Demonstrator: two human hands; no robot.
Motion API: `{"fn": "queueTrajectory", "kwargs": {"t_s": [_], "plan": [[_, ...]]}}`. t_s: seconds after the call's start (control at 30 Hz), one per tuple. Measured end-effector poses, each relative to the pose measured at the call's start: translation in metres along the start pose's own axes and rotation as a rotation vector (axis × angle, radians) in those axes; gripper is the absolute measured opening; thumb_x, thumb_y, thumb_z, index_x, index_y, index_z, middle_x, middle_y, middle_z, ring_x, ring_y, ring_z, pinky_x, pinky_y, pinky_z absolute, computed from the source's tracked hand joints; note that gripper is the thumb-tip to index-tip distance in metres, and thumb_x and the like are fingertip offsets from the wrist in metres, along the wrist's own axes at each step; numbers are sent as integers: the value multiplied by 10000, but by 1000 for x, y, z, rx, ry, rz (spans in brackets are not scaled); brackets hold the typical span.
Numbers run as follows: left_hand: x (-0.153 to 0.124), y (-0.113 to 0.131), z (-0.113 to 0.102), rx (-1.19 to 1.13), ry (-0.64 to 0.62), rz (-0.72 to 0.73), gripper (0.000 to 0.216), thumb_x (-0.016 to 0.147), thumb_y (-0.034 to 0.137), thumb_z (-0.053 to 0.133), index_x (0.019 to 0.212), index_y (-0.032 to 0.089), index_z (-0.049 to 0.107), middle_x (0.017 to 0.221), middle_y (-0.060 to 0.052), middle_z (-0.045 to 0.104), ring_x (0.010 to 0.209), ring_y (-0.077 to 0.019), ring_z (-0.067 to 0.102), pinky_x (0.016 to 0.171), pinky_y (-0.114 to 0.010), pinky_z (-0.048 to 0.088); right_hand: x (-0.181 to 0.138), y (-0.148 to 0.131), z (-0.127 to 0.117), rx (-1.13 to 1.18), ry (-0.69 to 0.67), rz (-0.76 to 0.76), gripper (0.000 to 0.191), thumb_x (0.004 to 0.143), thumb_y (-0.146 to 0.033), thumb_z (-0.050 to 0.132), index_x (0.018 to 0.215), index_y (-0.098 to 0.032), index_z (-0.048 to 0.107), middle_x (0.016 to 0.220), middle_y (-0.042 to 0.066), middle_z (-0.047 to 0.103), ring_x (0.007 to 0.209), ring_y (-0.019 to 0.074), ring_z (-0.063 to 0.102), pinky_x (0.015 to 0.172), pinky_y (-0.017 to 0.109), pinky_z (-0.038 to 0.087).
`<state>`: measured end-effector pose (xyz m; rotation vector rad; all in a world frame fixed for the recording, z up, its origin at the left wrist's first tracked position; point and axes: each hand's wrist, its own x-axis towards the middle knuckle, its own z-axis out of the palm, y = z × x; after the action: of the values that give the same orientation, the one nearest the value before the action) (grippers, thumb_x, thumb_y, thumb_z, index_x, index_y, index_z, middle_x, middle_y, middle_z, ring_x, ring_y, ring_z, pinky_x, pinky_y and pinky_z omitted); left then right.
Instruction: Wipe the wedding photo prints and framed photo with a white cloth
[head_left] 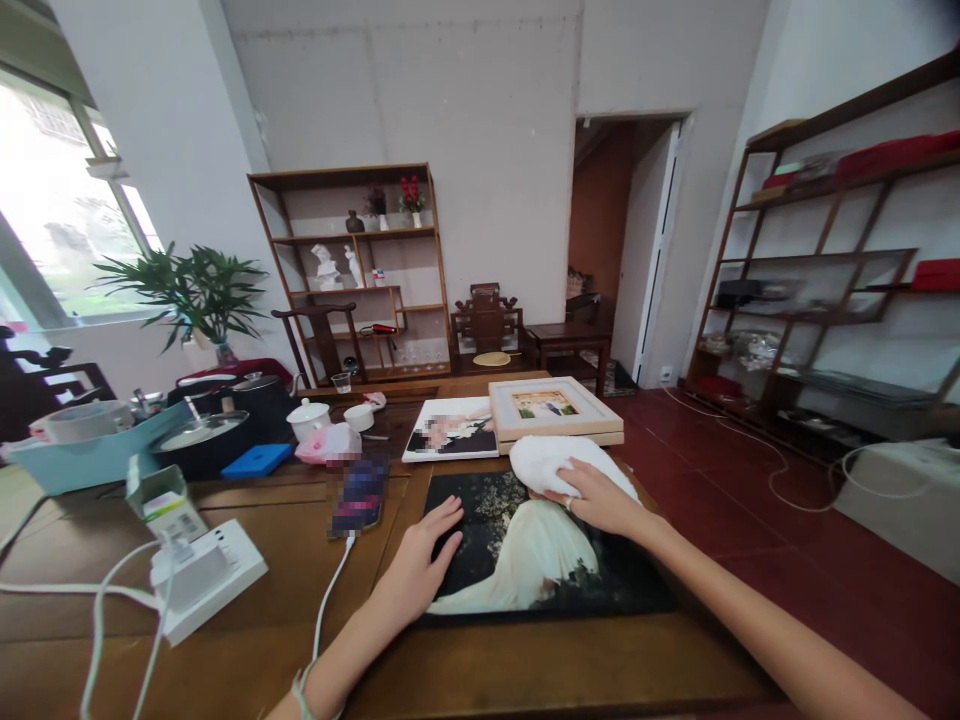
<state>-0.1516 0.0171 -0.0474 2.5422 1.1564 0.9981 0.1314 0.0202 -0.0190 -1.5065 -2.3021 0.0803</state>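
A dark photo print [547, 560] showing a pale flowing gown lies flat near the table's front edge. My left hand [424, 550] rests on its left side, fingers stretched out and holding nothing. With my right hand [600, 495] I grip a folded white cloth [547, 462], pressed over the print's upper right part. The cloth hides that corner. Just beyond lie a white-edged picture [450, 430] and, to its right, a pale framed photo [555, 408].
A phone [360, 497] on a white cable lies left of the print. Farther left are a power strip [206, 580], an open small box [165, 505], a blue flat box [257, 460], a lidded pan [199, 435] and a white teapot [307, 418]. The wooden table [570, 660] ends at the right.
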Motion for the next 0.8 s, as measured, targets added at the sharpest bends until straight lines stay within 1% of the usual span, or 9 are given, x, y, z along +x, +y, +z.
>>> {"fn": "queueTrajectory", "kwargs": {"t_s": [0.1, 0.23, 0.3, 0.33, 0.4, 0.5, 0.6, 0.7, 0.8], "plan": [[0, 0, 2, 2, 12, -13, 288, 827, 214, 461, 1079, 171, 595, 1195, -89, 570, 1134, -206, 503, 963, -391, 405, -11, -17, 3, -4, -5, -27, 191, 753, -127, 424, 838, -148, 593, 1055, 142, 588, 1118, 255, 430, 976, 411, 272], [-2, 0, 4, -2, 36, -23, 297, 827, 213, 461, 1096, 175, 581, 1202, -82, 566, 1140, -205, 497, 969, -390, 401, -49, -62, 5, 48, -70, -86, 313, 616, -52, 452, 880, -143, 594, 1292, 151, 432, 1242, 239, 296, 1047, 418, 143], [-3, 1, 3, -3, 34, -31, 300, 831, 219, 453, 1101, 175, 577, 1214, -83, 556, 1146, -207, 491, 970, -392, 400, -66, -84, 3, 119, -131, -136, 374, 575, -45, 458, 904, -159, 594, 1332, 120, 395, 1275, 228, 237, 1060, 426, 94], [-3, 1, 3, -4, 28, -36, 304, 835, 221, 446, 1107, 174, 573, 1223, -85, 548, 1150, -208, 487, 971, -393, 398, -72, -93, 2, 162, -180, -179, 372, 567, -54, 476, 897, -172, 598, 1328, 102, 405, 1278, 223, 233, 1063, 417, 91], [-3, 1, 2, -9, 14, -40, 308, 841, 220, 434, 1113, 174, 569, 1237, -87, 535, 1157, -207, 480, 974, -391, 396, -74, -101, -1, 235, -215, -225, 313, 600, -81, 503, 875, -191, 604, 1281, 80, 463, 1267, 208, 262, 1064, 389, 110], [-3, 1, 1, -24, 0, -29, 304, 844, 208, 431, 1115, 197, 567, 1234, -72, 541, 1164, -201, 473, 980, -395, 389, -57, -95, -2, 273, -125, -173, 125, 748, -210, 512, 827, -193, 607, 1155, 82, 558, 1186, 209, 386, 1027, 354, 220], [-4, -1, 2, -30, 17, -8, 299, 846, 206, 437, 1119, 199, 559, 1226, -72, 548, 1171, -197, 465, 985, -400, 383, -25, -75, 2, 191, -29, -73, 201, 813, -354, 490, 801, -189, 604, 1005, 84, 613, 1044, 227, 497, 918, 334, 351], [-5, -1, 2, -29, 30, -6, 294, 848, 212, 439, 1117, 190, 555, 1229, -80, 544, 1172, -196, 464, 985, -396, 385, 6, -56, 7, 116, 28, -20, 216, 831, -341, 468, 790, -180, 604, 874, 79, 627, 939, 232, 533, 847, 337, 385], [-6, 0, 1, -21, 21, -14, 287, 849, 209, 441, 1111, 196, 558, 1232, -79, 541, 1168, -194, 470, 983, -392, 387, 23, -48, 12, 94, 57, -10, 222, 843, -299, 438, 812, -161, 609, 875, 99, 624, 925, 242, 529, 842, 363, 379]]}}
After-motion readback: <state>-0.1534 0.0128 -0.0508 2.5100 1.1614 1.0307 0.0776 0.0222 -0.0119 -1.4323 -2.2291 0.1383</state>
